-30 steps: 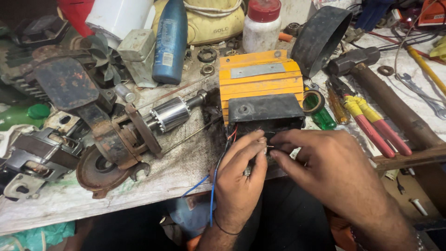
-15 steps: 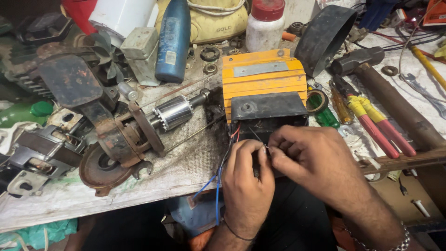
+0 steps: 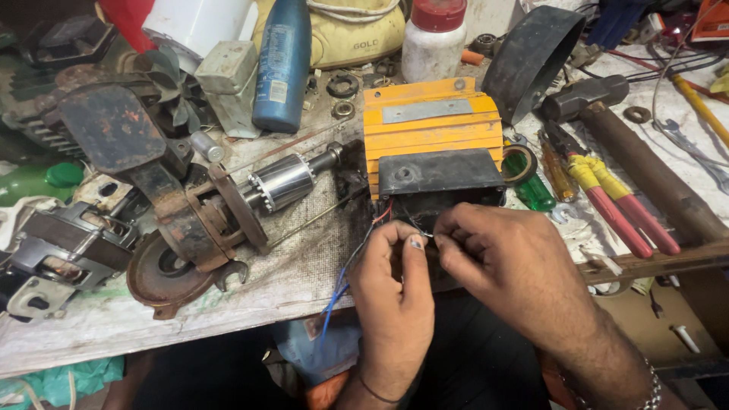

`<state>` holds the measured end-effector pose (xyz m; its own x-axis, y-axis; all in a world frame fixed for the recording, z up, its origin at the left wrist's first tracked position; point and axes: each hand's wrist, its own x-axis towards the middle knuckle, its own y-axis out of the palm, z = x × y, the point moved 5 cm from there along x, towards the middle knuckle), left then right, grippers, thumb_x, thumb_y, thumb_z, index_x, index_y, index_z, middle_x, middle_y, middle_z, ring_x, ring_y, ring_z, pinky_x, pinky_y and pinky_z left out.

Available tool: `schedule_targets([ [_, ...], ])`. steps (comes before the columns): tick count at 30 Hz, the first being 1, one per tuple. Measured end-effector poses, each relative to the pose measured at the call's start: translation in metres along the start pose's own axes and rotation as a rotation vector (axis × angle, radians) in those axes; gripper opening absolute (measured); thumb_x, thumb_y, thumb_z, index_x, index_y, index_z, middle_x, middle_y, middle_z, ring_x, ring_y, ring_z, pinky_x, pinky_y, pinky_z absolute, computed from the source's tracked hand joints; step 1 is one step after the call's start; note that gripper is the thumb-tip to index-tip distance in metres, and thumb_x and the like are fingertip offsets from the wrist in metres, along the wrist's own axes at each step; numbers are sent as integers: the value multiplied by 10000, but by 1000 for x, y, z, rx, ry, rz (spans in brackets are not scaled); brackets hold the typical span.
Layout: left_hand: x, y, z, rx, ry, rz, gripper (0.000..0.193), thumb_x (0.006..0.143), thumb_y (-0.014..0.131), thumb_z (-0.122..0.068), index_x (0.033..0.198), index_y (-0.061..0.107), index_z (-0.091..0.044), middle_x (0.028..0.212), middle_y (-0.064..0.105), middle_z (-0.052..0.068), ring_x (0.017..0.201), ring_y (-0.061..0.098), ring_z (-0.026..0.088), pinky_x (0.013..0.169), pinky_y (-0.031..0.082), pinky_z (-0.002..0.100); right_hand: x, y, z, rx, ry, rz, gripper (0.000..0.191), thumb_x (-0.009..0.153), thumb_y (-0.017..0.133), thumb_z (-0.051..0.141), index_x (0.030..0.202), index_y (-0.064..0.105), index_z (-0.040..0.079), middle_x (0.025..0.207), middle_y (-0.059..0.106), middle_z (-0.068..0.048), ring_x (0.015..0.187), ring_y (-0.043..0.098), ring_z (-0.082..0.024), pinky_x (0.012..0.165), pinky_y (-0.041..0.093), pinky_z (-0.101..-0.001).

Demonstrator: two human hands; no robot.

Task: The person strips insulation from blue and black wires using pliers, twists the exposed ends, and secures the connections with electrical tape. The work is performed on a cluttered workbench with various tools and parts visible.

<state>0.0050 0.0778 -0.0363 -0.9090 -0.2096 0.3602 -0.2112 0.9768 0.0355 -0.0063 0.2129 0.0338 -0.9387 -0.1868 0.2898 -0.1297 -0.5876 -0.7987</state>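
Note:
An orange ribbed motor housing [image 3: 429,125] with a black terminal box [image 3: 440,173] lies on the workbench [image 3: 304,281]. Red, black and blue wires [image 3: 357,262] come out under the black box and hang over the bench edge. My left hand [image 3: 395,296] pinches thin wire ends between thumb and forefinger just below the box. My right hand [image 3: 505,266] meets it from the right, its fingertips closed on the same wire ends. The wire tips are mostly hidden by my fingers.
A rusty motor end frame with a shiny rotor [image 3: 281,182] lies left of the housing. A blue bottle [image 3: 282,64], a white jar with a red lid [image 3: 433,42], a hammer [image 3: 607,114], red-handled pliers [image 3: 623,205], green tape [image 3: 520,163] and another motor [image 3: 53,250] surround it.
The view has shifted slightly. Both hands stay at the wires under the black box, with small finger movements only.

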Motion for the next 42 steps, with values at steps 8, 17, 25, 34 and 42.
schedule_targets([
  [8, -2, 9, 17, -391, -201, 62, 162, 905, 729, 19, 1045, 648, 11, 970, 722, 50, 861, 666, 78, 749, 550, 220, -1, -9, -3, 71, 49, 2, 237, 766, 775, 175, 987, 761, 92, 777, 791, -88, 675, 799, -204, 588, 613, -319],
  [17, 4, 9, 26, -457, -226, 72, 162, 946, 668, 27, 1108, 668, 44, 1053, 745, 115, 953, 716, 139, 847, 591, 269, -2, -11, -8, 67, 125, 36, 213, 810, 780, 229, 979, 765, 100, 716, 791, -86, 622, 798, -191, 568, 618, -315],
  [25, 5, 8, 20, -413, -197, 126, 158, 944, 667, 35, 1102, 664, 35, 1077, 755, 103, 1003, 716, 136, 924, 576, 276, -3, -7, -9, 68, 141, 73, 199, 827, 768, 236, 974, 759, 103, 741, 794, -63, 658, 774, -167, 602, 595, -299],
  [34, 4, 7, 26, -318, -211, 94, 166, 908, 688, 46, 1070, 669, 15, 1017, 756, 77, 920, 726, 101, 795, 579, 231, -1, -10, 0, 2, 39, -3, 230, 772, 768, 176, 977, 736, 77, 754, 781, -96, 663, 789, -216, 580, 610, -333],
  [42, -4, 7, 33, -395, -301, -21, 172, 901, 729, 25, 1066, 679, 36, 957, 755, 85, 836, 678, 88, 741, 534, 215, -1, -6, 2, 4, 51, 30, 237, 799, 787, 215, 987, 737, 82, 760, 777, -99, 652, 784, -223, 563, 602, -338],
])
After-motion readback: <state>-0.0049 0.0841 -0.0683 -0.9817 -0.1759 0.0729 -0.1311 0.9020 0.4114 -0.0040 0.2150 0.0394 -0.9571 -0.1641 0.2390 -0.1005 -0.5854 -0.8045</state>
